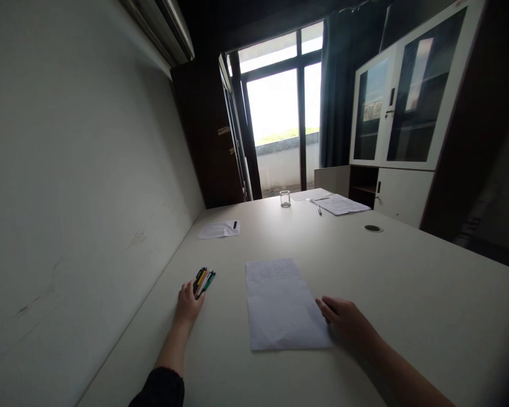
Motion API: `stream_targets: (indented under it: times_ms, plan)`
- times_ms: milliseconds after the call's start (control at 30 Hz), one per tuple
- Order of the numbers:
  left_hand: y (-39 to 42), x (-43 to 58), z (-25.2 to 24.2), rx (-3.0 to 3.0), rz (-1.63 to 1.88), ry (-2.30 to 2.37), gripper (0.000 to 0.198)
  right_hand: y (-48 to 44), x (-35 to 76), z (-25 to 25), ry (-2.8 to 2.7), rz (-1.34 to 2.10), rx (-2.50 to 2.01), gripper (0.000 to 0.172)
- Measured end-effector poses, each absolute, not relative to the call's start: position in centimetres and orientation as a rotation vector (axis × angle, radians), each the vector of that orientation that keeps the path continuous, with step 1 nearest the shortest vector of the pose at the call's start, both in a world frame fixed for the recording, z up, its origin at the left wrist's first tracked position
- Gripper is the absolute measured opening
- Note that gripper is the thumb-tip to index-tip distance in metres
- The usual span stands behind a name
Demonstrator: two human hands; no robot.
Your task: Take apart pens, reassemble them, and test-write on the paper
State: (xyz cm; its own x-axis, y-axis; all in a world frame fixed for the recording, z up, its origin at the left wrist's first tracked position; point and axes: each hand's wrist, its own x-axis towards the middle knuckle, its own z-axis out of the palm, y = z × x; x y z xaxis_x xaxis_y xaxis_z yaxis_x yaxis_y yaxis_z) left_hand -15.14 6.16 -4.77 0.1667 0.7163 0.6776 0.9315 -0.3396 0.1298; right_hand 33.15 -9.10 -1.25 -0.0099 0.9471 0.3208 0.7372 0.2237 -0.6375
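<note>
My left hand (190, 302) is closed around a bundle of pens (205, 279) on the left of the table. Black, yellow, pink, white and green barrels show past the fingers. In front of me lies a sheet of paper (282, 314), with lines of handwriting across its upper part and a blank lower part. My right hand (338, 312) rests at the paper's right edge with its fingers curled in. Whether something sits inside those fingers is hidden.
On the white table (411, 305) stand a glass cup (285, 198) and, beside it, a stack of papers (343, 204) with a pen (319, 209). Another sheet (219, 229) lies near the left wall. A round cable hole (372, 229) is at right.
</note>
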Motion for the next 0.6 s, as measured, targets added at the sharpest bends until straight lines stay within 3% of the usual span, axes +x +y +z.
stream_targets:
  times_ms: [367, 600]
  plan:
    - [5.3, -14.4, -4.5, -2.136, -0.882, -1.563, 0.043, -9.8, 32.7, -1.0, -1.772, 0.393, -1.566, 0.042]
    - [5.4, -14.6, -4.6, -2.146, -0.878, -1.523, 0.044, -17.4, 26.3, 7.1, -1.669, 0.726, -1.173, 0.039]
